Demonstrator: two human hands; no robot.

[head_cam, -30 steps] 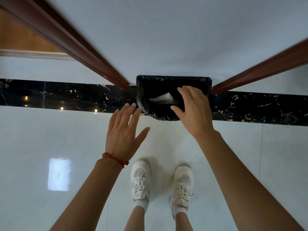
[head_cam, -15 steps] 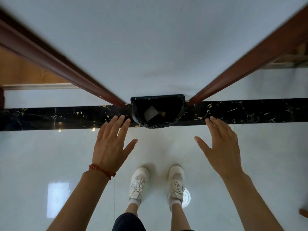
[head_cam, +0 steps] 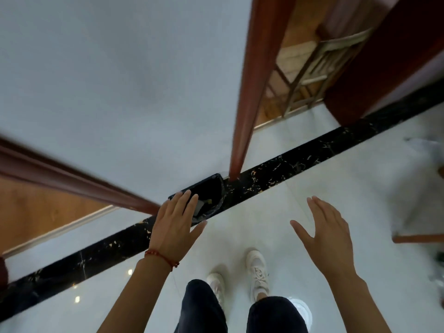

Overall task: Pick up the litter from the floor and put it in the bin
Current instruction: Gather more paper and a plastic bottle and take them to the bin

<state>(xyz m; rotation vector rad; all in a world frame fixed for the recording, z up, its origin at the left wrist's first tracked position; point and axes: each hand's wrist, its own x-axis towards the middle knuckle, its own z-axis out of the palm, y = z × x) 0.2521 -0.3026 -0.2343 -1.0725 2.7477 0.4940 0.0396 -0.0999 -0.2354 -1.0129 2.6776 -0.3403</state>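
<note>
Head view: left hand point(head_cam: 176, 224) and right hand point(head_cam: 329, 239) both spread wide, empty. Bin point(head_cam: 206, 195) against wall, pale litter point(head_cam: 200, 205) inside. Blurred whitish object point(head_cam: 425, 145) on floor far right, possibly remaining litter; cannot tell.

The pale floor tiles point(head_cam: 276, 207) are gleaming glossy and smooth, mirroring lights, beside a polished black marble strip point(head_cam: 288, 169) veined with gold. A shiny black plastic liner is wrinkling around the bin point(head_cam: 211, 188), and the door frames point(head_cam: 245, 92) are showing smooth reddish-brown wood.
</note>
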